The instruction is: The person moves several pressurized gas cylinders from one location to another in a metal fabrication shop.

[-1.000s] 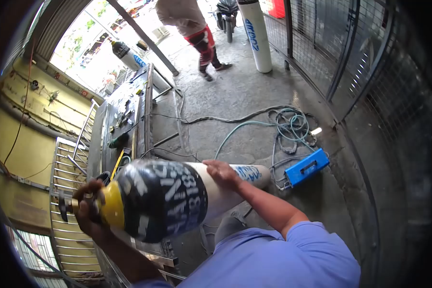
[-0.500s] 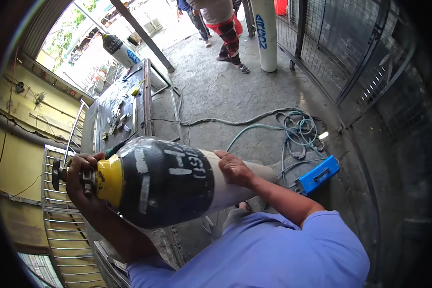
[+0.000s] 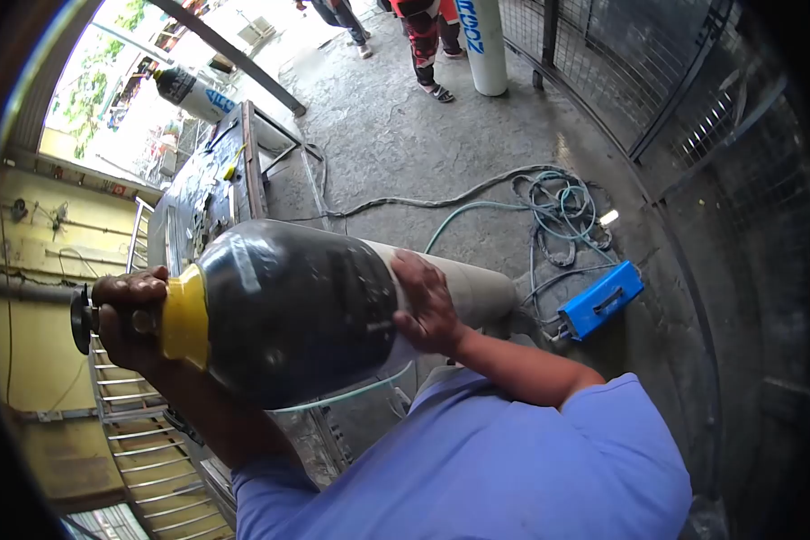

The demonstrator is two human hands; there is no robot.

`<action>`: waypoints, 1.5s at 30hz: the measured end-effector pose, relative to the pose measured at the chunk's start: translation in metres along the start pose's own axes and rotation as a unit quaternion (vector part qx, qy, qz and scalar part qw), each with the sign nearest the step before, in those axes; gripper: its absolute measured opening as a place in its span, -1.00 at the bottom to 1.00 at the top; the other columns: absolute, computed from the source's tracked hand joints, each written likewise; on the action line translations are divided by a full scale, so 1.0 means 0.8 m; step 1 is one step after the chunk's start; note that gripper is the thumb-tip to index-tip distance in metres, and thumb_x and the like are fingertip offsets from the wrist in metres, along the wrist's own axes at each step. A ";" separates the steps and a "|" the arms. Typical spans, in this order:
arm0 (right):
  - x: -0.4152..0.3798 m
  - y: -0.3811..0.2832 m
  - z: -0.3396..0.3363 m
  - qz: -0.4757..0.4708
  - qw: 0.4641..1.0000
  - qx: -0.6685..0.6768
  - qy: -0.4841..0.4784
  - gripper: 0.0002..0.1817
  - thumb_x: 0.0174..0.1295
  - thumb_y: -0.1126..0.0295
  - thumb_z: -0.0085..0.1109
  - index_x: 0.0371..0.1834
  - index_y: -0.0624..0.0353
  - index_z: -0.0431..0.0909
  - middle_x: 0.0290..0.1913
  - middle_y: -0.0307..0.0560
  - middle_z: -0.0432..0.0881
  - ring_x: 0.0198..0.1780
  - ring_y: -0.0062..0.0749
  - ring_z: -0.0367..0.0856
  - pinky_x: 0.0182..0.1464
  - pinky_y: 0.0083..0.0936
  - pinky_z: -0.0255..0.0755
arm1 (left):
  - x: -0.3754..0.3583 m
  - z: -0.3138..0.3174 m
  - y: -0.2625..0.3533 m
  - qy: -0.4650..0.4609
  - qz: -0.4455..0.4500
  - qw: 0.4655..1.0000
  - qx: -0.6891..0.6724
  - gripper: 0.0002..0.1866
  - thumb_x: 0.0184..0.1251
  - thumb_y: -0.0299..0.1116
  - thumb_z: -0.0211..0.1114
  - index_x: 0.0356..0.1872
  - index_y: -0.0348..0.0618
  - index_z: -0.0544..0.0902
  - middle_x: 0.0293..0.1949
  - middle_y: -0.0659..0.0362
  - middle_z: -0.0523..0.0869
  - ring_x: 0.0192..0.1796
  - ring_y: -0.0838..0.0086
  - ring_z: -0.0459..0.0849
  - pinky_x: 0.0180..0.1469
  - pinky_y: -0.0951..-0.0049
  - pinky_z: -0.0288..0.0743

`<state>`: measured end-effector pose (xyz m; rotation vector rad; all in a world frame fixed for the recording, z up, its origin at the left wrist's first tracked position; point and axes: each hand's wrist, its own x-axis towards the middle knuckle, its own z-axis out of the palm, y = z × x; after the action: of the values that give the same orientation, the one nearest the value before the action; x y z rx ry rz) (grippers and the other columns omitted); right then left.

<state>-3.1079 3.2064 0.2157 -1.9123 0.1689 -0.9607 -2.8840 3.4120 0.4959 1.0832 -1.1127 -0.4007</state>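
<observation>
A large gas cylinder (image 3: 306, 310) leans across the view, dark at the shoulder with a pale lower body and a yellow collar (image 3: 185, 319). Its valve end points toward me at left, and its base is on the floor side. My left hand (image 3: 133, 315) is closed around the valve, next to a dark round handwheel (image 3: 81, 319). Against the cylinder's pale side rests my right hand (image 3: 427, 301), its fingers curved over the surface and the thumb apart. White marks on the dark part are faint.
A metal workbench (image 3: 247, 171) with scattered pieces stands ahead left. Coiled hoses (image 3: 558, 211) and a blue machine (image 3: 603, 300) lie on the floor at right. Beyond are a standing cylinder (image 3: 483, 54), people's legs (image 3: 423, 54) and a mesh fence (image 3: 603, 72).
The cylinder has turned about its long axis, carrying its white lettering out of clear view. My right hand has shifted its hold, and my left hand stays at the valve. The view has shifted.
</observation>
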 end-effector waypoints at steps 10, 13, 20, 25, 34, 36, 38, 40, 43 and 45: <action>0.097 0.080 -0.009 0.097 0.995 -0.020 -0.012 -0.19 0.38 -0.25 -0.22 0.42 0.24 0.21 0.35 0.31 0.31 0.40 0.20 0.24 0.43 -0.04 0.03 | 0.129 0.017 -0.056 0.329 -0.067 0.931 0.146 -0.76 0.40 -0.28 0.23 -0.14 -0.28 0.59 -0.14 -0.03 0.70 -0.06 0.27 0.68 0.05 0.26 0.56; 0.081 0.070 -0.015 0.084 0.992 -0.092 0.023 -0.16 0.38 -0.26 -0.22 0.47 0.23 0.14 0.43 0.33 0.17 0.44 0.25 0.13 0.44 0.05 -0.06 | 0.155 0.036 -0.068 0.315 -0.092 0.935 0.132 -0.73 0.42 -0.27 0.21 -0.07 -0.29 0.58 -0.05 -0.04 0.69 0.02 0.22 0.66 0.10 0.25 0.55; 0.136 0.174 -0.003 0.138 0.986 -0.089 0.014 -0.21 0.41 -0.20 -0.24 0.48 0.22 0.13 0.43 0.25 0.22 0.46 0.09 0.17 0.44 -0.07 0.00 | 0.256 -0.071 -0.138 -0.181 0.093 0.900 0.387 -0.59 0.07 -0.59 0.24 0.02 -0.32 0.49 0.08 -0.10 0.57 0.12 0.18 0.56 0.21 0.20 0.43; 0.164 0.289 0.040 -0.043 0.951 -0.305 -0.009 -0.14 0.36 -0.18 -0.06 0.52 0.24 0.04 0.46 0.29 0.16 0.47 0.19 0.13 0.49 -0.07 -0.04 | 0.364 -0.073 -0.243 0.021 -0.020 0.992 0.123 -0.76 0.38 -0.30 0.15 -0.23 -0.31 0.59 -0.31 -0.01 0.68 -0.17 0.28 0.68 -0.08 0.34 0.57; 0.300 0.315 0.075 0.192 0.975 -0.097 0.059 -0.18 0.41 -0.21 -0.19 0.46 0.30 0.16 0.42 0.25 0.27 0.45 0.11 0.20 0.47 -0.15 0.03 | 0.426 -0.074 -0.282 0.353 -0.059 0.881 0.309 -0.72 0.29 -0.28 0.33 -0.58 -0.19 0.65 -0.69 0.39 0.50 -0.56 0.66 0.50 -0.43 0.56 0.38; 0.329 0.361 0.056 0.185 0.982 -0.016 0.023 -0.18 0.43 -0.25 -0.29 0.40 0.31 0.25 0.37 0.27 0.33 0.42 0.10 0.25 0.45 -0.19 0.08 | 0.410 -0.057 -0.251 0.317 -0.075 0.885 0.334 -0.78 0.31 -0.26 0.32 -0.41 -0.22 0.69 -0.58 0.34 0.56 -0.50 0.66 0.54 -0.40 0.56 0.43; 0.362 0.397 0.024 0.167 0.982 0.069 -0.063 -0.16 0.44 -0.28 -0.39 0.37 0.31 0.31 0.36 0.27 0.36 0.41 0.10 0.28 0.44 -0.23 0.10 | 0.407 -0.071 -0.254 0.263 -0.040 0.919 0.292 -0.76 0.32 -0.24 0.31 -0.21 -0.25 0.68 -0.43 0.26 0.62 -0.40 0.66 0.58 -0.33 0.56 0.48; 0.382 0.397 0.008 0.187 0.954 0.184 -0.145 -0.17 0.45 -0.28 -0.45 0.34 0.28 0.36 0.35 0.22 0.39 0.41 0.00 0.28 0.43 -0.29 0.10 | 0.396 -0.095 -0.274 0.193 0.046 0.965 0.173 -0.63 0.31 -0.23 0.31 0.01 -0.28 0.63 -0.21 0.15 0.66 -0.26 0.64 0.62 -0.23 0.56 0.53; 0.397 0.383 -0.012 0.212 0.921 0.273 -0.179 -0.22 0.48 -0.25 -0.45 0.32 0.26 0.38 0.34 0.11 0.40 0.43 -0.19 0.26 0.44 -0.36 0.07 | 0.424 -0.105 -0.287 -0.078 0.046 0.994 0.066 -0.52 0.25 -0.20 0.34 0.07 -0.35 0.56 0.08 -0.06 0.62 0.06 0.28 0.65 0.05 0.28 0.58; 0.374 0.388 -0.010 0.149 0.967 0.176 -0.104 -0.21 0.49 -0.24 -0.45 0.35 0.29 0.34 0.36 0.11 0.38 0.44 -0.16 0.24 0.45 -0.36 0.06 | 0.436 -0.073 -0.293 -0.151 0.112 0.982 -0.008 -0.57 0.22 -0.21 0.35 -0.04 -0.40 0.61 0.01 -0.10 0.67 0.13 0.10 0.64 0.14 0.14 0.55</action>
<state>-2.8268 2.8903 0.1333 -1.5901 0.1466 -0.5413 -2.6255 3.0764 0.4748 0.8883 -1.4818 -0.4027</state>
